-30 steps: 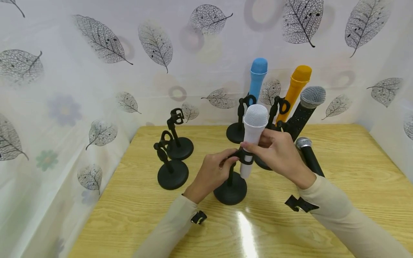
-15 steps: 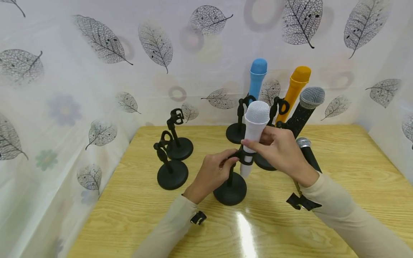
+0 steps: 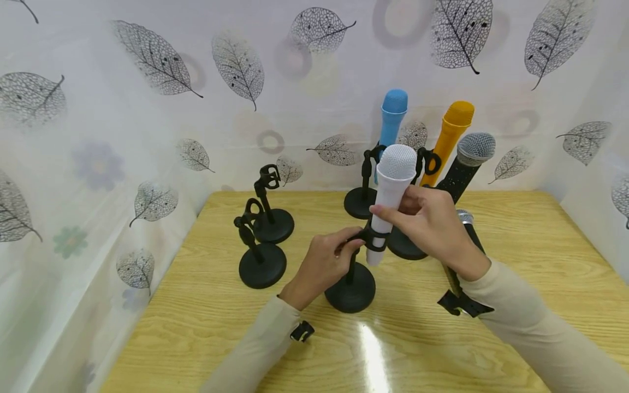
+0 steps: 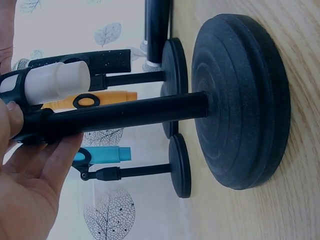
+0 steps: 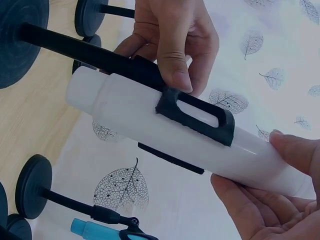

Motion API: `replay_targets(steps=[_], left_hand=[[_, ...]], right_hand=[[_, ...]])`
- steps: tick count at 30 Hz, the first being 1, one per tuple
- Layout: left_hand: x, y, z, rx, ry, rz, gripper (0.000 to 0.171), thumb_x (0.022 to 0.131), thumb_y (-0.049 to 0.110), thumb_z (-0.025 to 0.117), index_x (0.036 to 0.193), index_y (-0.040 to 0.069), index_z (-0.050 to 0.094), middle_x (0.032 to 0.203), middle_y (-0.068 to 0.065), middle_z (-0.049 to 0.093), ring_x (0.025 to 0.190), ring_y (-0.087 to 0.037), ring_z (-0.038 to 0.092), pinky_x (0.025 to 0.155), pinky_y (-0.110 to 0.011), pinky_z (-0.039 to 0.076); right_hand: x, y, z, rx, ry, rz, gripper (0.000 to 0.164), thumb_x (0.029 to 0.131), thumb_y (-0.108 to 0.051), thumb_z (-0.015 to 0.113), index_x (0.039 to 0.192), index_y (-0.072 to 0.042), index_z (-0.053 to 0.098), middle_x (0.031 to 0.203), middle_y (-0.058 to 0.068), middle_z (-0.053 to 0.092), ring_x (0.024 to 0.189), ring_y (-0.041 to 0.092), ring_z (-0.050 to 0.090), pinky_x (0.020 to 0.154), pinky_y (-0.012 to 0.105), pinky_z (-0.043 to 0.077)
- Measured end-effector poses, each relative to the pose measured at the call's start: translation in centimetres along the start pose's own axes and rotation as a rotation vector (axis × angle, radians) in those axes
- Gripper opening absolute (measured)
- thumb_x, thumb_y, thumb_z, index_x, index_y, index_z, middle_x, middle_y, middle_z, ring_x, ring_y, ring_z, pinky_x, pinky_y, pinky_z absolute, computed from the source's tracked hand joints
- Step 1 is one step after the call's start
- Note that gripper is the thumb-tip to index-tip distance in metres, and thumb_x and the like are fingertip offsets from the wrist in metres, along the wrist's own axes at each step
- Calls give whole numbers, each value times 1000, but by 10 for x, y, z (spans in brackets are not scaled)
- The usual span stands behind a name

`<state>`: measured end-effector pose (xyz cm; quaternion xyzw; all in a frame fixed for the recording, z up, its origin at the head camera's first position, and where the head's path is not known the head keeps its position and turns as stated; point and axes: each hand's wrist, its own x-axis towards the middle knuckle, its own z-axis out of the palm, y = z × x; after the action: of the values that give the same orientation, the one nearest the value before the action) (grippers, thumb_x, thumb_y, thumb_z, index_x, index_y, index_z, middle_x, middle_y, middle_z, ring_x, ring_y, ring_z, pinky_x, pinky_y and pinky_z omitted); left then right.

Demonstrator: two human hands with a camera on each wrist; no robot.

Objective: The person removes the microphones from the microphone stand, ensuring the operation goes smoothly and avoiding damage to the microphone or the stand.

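Note:
A white microphone (image 3: 390, 185) slants through the black clip (image 5: 200, 122) of a desk microphone stand (image 3: 350, 289). My right hand (image 3: 434, 226) grips the microphone's body just above the clip, thumb on the near side. With thumb and fingers my left hand (image 3: 324, 265) pinches the stand at the base of its clip. In the right wrist view the clip wraps the middle of the white body, whose lower end sticks out below it. The left wrist view shows the stand's round base (image 4: 240, 100) on the table.
Behind stand a blue microphone (image 3: 393, 117), an orange microphone (image 3: 452, 131) and a black microphone (image 3: 469, 164) in stands. Another black microphone (image 3: 473, 234) is partly hidden by my right arm. Two stands with bare clips (image 3: 262, 265) (image 3: 274, 225) are at left on the wooden table (image 3: 196, 338).
My right hand has drawn the white microphone upward and slightly right through the clip, so less of it shows below. The left hand and the stand have stayed in place.

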<state>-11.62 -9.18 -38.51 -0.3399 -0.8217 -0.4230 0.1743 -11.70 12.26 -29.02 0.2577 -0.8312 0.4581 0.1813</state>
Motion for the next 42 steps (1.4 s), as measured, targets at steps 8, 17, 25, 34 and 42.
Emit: replay_targets(steps=[8,17,25,34,42], left_hand=[[1,2,1,4,7,12,21,104,17,60,119,6,71,86,0,70,64,-3,56,62,-16,47],[2,4,4,3,16,9,22,103,17,61,119,6,71,87,0,71,65,-3,57,63,-15,48],[4,5,6,-5,18,13,22,103,17,62,120,6,71,89,0,73,70,-2,62,66,-16,50],[4,6,7,-25,18,8,22,103,16,63,120,5,71,91,-2,74,70,-3,63,66,-17,51],[-1,3,2,-17,20,-24,21,102,14,63,120,6,72,89,0,73,68,-3,62,66,-19,52]], right_hand=[[3,-6,-7,-23,9,-20,29,85,-7,83,108,6,73,96,18,76,84,28,75,70,11,51],[6,-11,-16,-59,33,-24,28,84,-9,85,106,5,74,96,16,76,83,26,76,70,10,50],[8,-18,-24,-54,37,-8,29,85,-10,84,108,4,74,97,15,76,85,27,75,72,11,51],[19,-35,-47,-33,142,18,35,86,-11,83,115,6,72,104,21,74,86,3,72,72,12,52],[27,-57,-83,-14,297,81,41,85,-12,84,121,1,71,108,6,75,87,-2,71,75,15,53]])
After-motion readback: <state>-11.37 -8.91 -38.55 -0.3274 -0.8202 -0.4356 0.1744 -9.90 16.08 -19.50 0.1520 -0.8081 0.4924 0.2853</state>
